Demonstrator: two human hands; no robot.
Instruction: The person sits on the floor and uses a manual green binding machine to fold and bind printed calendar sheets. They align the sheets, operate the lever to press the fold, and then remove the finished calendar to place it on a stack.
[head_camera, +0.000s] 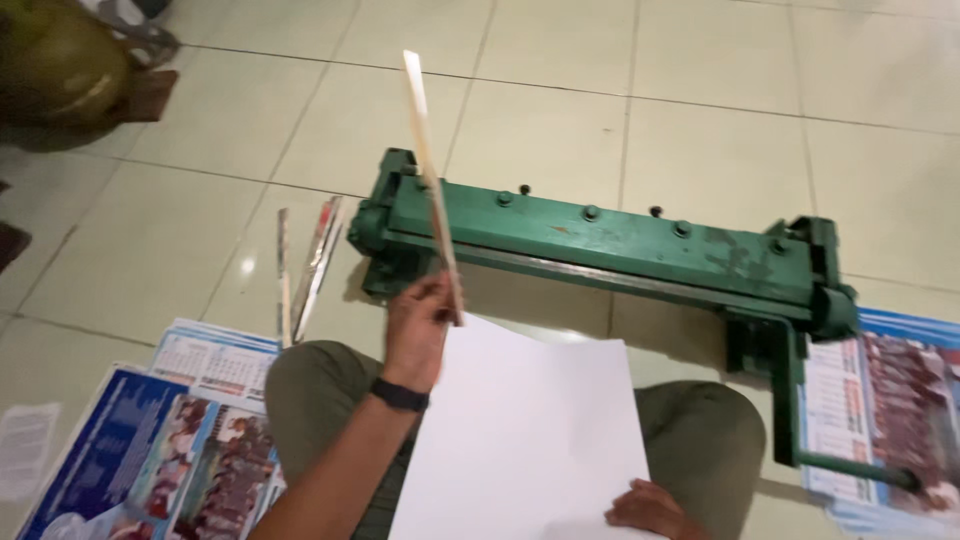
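Our left hand (420, 325) pinches a thin, pale strip (430, 180) by its lower end, holding it upright above the green metal bending machine (610, 245) on the tiled floor (700, 110). Our right hand (655, 508) presses flat on the smooth white sheet (520, 430) across our lap, steadying it. Glossy printed calendars (170, 440) lie at both sides.
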